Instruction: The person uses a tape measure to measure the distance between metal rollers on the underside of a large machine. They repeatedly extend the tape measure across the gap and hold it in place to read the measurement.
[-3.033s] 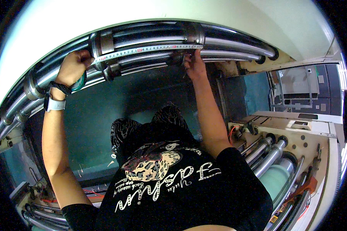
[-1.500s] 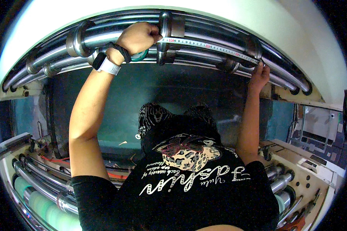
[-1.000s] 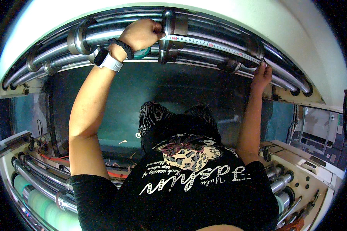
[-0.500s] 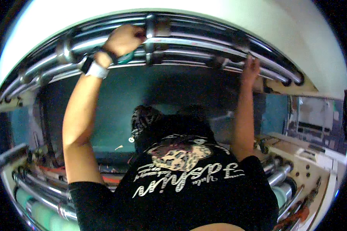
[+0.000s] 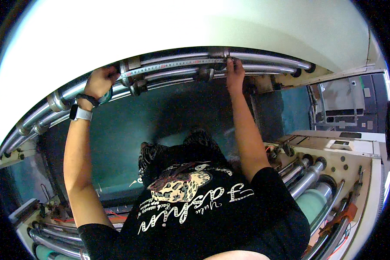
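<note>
A white tape measure blade (image 5: 173,66) with dark and red marks is stretched between my hands, along the metal shafts of a machine. My left hand (image 5: 100,82) is closed at the blade's left end, next to a shaft collar (image 5: 128,69); a round green thing (image 5: 106,95), perhaps the tape's case, shows partly under that hand. At the other end my right hand (image 5: 235,79) pinches the blade with thumb and fingers, close by another collar (image 5: 219,53). The fingertips of my left hand are dark and partly hidden. A watch (image 5: 80,113) is on my left wrist.
Parallel steel shafts (image 5: 264,56) curve across the far side under a large pale machine cover (image 5: 182,26). Behind me stand more rollers, one with a green surface (image 5: 314,201), in a cream frame (image 5: 355,173). The floor (image 5: 121,130) below is dark green.
The view has shifted, so the shafts and both hands appear lower and further left. The blade is now sharp and its marks show. Both hands stay at its two ends.
</note>
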A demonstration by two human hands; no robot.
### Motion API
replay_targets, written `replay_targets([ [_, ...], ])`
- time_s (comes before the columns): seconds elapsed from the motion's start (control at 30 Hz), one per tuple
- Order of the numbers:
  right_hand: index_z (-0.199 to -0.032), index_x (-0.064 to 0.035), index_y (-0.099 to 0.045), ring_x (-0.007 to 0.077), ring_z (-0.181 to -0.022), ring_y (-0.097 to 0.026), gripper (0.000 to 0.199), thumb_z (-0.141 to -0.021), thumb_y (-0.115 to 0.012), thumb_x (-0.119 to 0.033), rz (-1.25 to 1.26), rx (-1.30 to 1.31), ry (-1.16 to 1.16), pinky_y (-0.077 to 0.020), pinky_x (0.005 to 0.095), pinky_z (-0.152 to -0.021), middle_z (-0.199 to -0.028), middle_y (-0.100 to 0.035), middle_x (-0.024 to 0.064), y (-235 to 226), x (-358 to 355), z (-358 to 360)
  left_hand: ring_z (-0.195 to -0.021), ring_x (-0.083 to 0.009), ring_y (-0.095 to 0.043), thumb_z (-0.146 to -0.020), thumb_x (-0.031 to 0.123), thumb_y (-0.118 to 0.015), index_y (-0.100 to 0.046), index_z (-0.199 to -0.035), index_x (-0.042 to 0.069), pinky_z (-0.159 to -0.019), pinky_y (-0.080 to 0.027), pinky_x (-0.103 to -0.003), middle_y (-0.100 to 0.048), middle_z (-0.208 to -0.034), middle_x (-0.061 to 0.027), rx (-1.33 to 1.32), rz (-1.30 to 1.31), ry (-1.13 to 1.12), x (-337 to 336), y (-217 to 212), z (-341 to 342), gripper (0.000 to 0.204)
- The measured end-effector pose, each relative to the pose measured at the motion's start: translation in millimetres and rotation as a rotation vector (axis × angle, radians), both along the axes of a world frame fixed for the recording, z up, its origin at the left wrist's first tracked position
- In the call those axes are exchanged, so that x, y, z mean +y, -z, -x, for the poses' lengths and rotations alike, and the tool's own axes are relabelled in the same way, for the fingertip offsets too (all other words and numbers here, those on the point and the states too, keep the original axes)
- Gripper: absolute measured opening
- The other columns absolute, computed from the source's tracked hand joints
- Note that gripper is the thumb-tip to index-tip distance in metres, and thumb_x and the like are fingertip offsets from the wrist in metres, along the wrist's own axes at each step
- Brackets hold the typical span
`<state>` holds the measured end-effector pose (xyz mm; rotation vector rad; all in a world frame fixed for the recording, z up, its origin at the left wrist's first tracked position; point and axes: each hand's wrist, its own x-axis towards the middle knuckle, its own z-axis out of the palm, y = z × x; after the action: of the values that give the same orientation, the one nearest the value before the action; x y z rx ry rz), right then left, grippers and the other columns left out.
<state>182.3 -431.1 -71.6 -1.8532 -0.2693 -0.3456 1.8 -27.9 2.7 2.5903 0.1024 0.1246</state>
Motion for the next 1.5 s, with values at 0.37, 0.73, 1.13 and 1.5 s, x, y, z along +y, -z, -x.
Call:
replay_targets([
  [0.37, -0.083, -0.0088, -0.048, 0.0078, -0.061, -0.044, 0.011, -0.082, -0.057, -0.016, -0.241, 0.091, 0.06, -0.039, 0.0226, -0.05, -0.071, -0.047, -0.0018, 8.3, 3.0, -3.3, -0.064, -0.0286, -0.055, -0.077, 0.023, -0.055, -0.059, -0.079, 0.003, -0.06, -0.042, -0.035, -0.057, -0.069, -0.0165, 0.038, -0.032, -0.023, -9.0, -9.5, 3.7, 0.02],
  [0.73, -0.074, -0.011, -0.045, 0.0059, -0.053, -0.039, 0.014, -0.081, -0.057, -0.011, -0.423, 0.186, -0.041, -0.032, 0.0212, -0.044, -0.063, -0.045, -0.0028, -27.1, 24.4, 21.5, -0.078, -0.0317, -0.057, -0.078, 0.025, -0.052, -0.062, -0.089, 0.008, -0.07, -0.045, -0.037, -0.06, -0.083, -0.0156, 0.046, 0.053, -0.014, -2.7, -0.2, -0.4, 0.023],
  [1.13, -0.073, -0.0117, -0.044, 0.0063, -0.053, -0.04, 0.014, -0.082, -0.055, -0.01, -0.369, 0.206, -0.022, -0.0325, 0.0211, -0.043, -0.063, -0.046, -0.0026, -28.2, 25.3, 20.7, -0.08, -0.0318, -0.057, -0.077, 0.025, -0.052, -0.061, -0.088, 0.007, -0.07, -0.044, -0.037, -0.06, -0.083, -0.0154, 0.079, 0.06, 0.035, 1.6, 0.1, -3.7, 0.023],
  [1.5, -0.074, -0.0122, -0.044, 0.0056, -0.053, -0.038, 0.013, -0.083, -0.054, -0.009, -0.469, 0.226, -0.095, -0.0305, 0.0201, -0.043, -0.063, -0.044, -0.0038, -29.9, 25.5, 21.3, -0.078, -0.0301, -0.058, -0.076, 0.025, -0.053, -0.062, -0.087, 0.008, -0.07, -0.044, -0.037, -0.061, -0.083, -0.0148, 0.109, 0.071, 0.018, 3.4, 2.3, -6.1, 0.022],
])
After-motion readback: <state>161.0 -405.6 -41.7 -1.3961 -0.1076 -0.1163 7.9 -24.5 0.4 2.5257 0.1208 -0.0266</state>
